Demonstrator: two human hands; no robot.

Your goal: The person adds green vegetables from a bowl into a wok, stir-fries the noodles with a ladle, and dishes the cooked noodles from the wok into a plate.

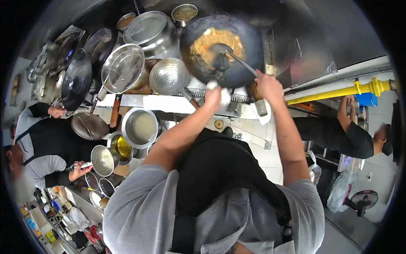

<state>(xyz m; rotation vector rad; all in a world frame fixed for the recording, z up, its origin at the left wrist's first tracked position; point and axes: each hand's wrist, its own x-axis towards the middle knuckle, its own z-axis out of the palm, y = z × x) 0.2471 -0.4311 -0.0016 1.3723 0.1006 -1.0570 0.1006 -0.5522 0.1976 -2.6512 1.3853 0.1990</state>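
Observation:
A dark wok (249, 46) sits on the stove at the top middle, with a brownish-orange mass of food (218, 36), perhaps noodles, inside. My right hand (270, 87) is closed around the handle of a metal ladle (242, 63), whose bowl dips into the food. At the wok's near edge, my left hand (215, 98) grips a bunched white cloth (224, 97). Whether it also holds the wok's rim through the cloth is hard to see. A perforated skimmer (169, 76) lies just left of the wok, its wooden handle reaching under my left forearm.
Left of the skimmer are a mesh strainer (123, 68) and a large lidded pot (146, 27). A pot of cloudy liquid (140, 128) stands nearer me. At left, a co-worker (50, 139) holds a saucepan (104, 161); another person (334, 135) works at right below a yellow pipe (334, 92).

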